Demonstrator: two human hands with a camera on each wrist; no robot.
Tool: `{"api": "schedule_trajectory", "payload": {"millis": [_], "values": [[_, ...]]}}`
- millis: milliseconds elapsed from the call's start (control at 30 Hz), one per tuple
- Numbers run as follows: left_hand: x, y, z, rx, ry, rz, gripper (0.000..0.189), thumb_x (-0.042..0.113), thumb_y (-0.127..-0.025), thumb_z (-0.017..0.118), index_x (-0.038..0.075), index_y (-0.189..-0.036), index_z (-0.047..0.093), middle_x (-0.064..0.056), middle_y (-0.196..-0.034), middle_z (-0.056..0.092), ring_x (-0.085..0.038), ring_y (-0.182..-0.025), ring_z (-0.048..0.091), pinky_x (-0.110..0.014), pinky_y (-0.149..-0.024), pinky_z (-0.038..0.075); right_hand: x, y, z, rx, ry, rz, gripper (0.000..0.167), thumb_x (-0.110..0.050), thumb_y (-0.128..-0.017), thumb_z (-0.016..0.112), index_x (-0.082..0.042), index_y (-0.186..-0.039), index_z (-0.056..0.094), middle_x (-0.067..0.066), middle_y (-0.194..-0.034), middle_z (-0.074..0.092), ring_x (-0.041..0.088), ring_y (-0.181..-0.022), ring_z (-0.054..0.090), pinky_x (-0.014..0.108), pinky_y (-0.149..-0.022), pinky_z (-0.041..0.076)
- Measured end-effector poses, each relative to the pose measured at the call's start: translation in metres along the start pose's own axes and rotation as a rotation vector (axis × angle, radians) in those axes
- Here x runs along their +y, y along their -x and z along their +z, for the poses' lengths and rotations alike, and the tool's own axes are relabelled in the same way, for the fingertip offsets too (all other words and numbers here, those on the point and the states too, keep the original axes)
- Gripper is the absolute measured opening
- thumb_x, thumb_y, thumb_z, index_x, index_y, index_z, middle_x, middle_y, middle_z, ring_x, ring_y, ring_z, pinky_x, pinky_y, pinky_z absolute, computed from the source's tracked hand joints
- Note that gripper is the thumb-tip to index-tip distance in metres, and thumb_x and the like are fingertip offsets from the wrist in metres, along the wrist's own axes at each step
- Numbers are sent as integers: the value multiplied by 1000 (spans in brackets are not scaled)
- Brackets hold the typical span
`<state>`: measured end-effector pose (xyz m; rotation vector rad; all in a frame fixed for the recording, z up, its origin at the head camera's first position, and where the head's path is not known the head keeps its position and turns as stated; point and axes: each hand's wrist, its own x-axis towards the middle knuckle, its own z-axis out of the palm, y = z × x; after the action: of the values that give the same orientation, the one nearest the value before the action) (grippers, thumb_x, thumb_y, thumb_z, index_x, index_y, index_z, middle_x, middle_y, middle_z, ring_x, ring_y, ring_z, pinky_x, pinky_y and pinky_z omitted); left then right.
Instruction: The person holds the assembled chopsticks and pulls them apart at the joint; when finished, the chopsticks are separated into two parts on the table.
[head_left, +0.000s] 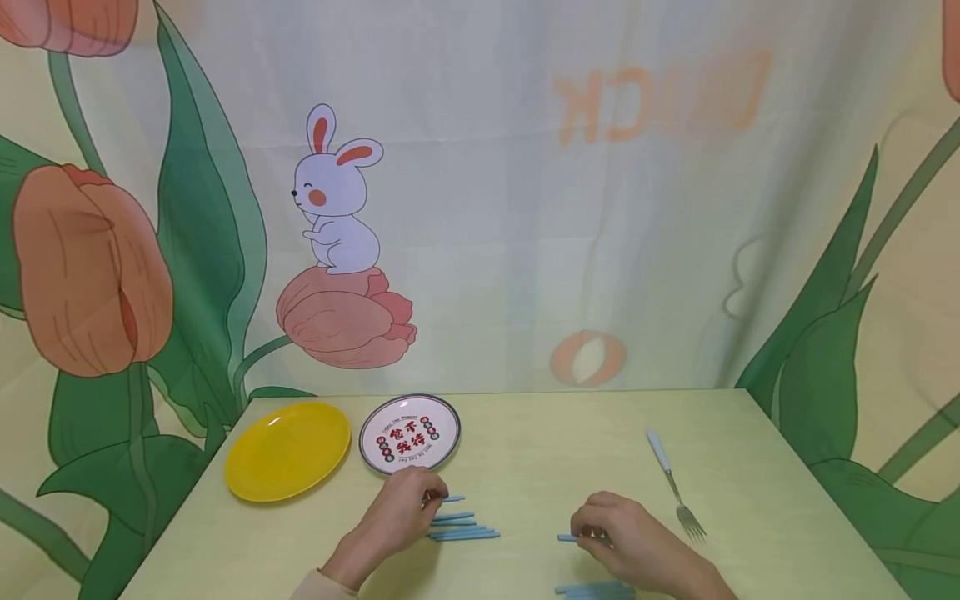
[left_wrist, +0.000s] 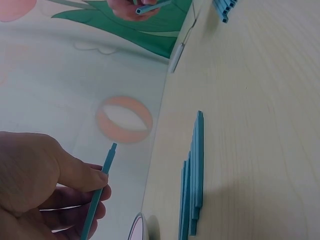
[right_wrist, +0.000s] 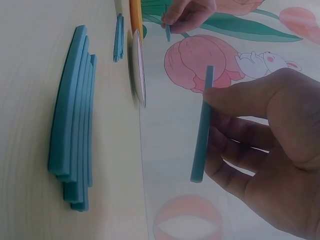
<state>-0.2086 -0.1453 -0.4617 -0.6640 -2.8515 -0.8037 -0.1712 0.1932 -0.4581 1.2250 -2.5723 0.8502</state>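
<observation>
My left hand (head_left: 401, 510) pinches a thin blue stick (left_wrist: 96, 195) between thumb and fingers, lifted off the table; its far end narrows to a small tip in the left wrist view. Just below that hand, several similar sticks (head_left: 467, 532) lie side by side. On the other side, my right hand (head_left: 637, 537) holds another blue stick (right_wrist: 201, 145) at its fingertips, also raised. A second bundle of blue sticks (head_left: 596, 591) lies on the table under the right hand, near the bottom edge of the head view. The two held sticks are apart.
A yellow plate (head_left: 288, 452) sits at the back left, beside a white plate (head_left: 375, 425) with red characters and a dark rim. To the right of my right hand lies a fork (head_left: 670, 475) with a pale handle. Behind the table (head_left: 517, 450) hangs a printed curtain (head_left: 480, 208).
</observation>
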Motion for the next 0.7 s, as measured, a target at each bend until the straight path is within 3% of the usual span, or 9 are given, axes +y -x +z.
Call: {"api": "schedule_trajectory", "payload": {"millis": [300,700], "values": [[-2,-2,2,0,-1,6,9,3,-83,72,8,-89,75,4,-82,68,-6,-75,56,-25,-71,51,0,1,4,26,1,-10,20,-6,-85,72,-24,-89,66,-15,-86,58,-5,-76,50,15,-63,47],[-5,-6,10,-2,10,4,8,4,-82,73,9,-88,75,6,-79,64,-4,-72,54,-22,-67,50,4,3,6,-44,-24,29,11,-13,-90,69,-24,-91,67,-13,-89,61,-3,-79,52,15,-66,48]]}}
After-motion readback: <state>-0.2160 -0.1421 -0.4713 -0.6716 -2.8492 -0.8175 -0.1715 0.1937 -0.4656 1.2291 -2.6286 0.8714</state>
